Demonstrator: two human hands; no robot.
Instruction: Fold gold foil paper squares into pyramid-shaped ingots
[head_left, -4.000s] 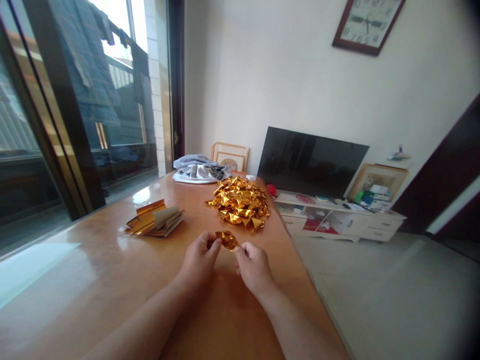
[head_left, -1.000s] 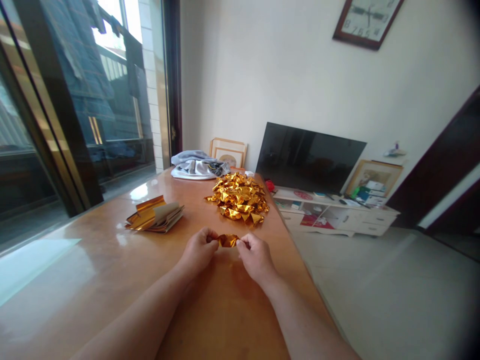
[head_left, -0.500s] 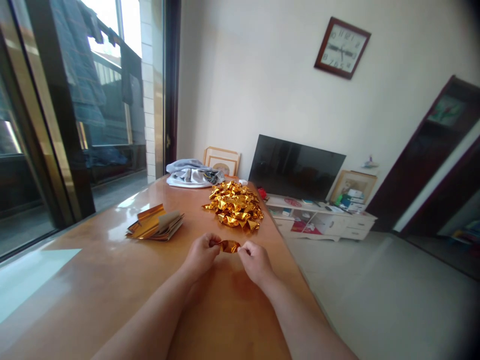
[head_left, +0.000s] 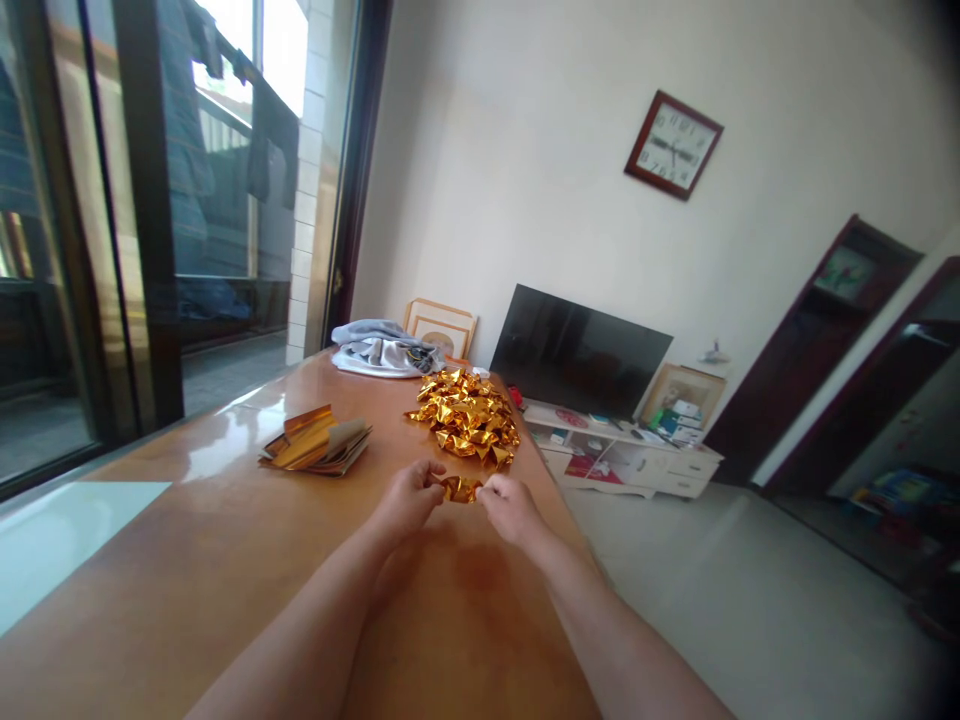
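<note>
The small folded piece of shiny gold foil paper [head_left: 460,489] sits between the person's 2 hands, just above the glossy orange-brown wooden counter [head_left: 225,540] and close to its right edge. The left hand [head_left: 409,502] pinches the left end of the foil, fingers curled in and closed on it. The right hand [head_left: 508,507] pinches the right end the same way, thumb and fingertips pressed together on the paper. Both forearms stretch forward over the counter. Whether the foil touches the counter top cannot be told.

Just beyond the hands lies a heaped pile of folded gold foil pieces [head_left: 466,414], near the held piece but apart from it. To the left of that pile, well apart from the hands, rests a loose stack of flat gold foil sheets [head_left: 316,448], their edges fanned out. At the far end of the counter lies a crumpled grey and white cloth [head_left: 382,350], with a light wooden picture frame [head_left: 441,325] leaning behind it.

Off the counter to the right, a black flat television [head_left: 577,350] stands on a low white cabinet [head_left: 622,465], and a dark-framed square wall clock [head_left: 673,145] hangs above.
</note>
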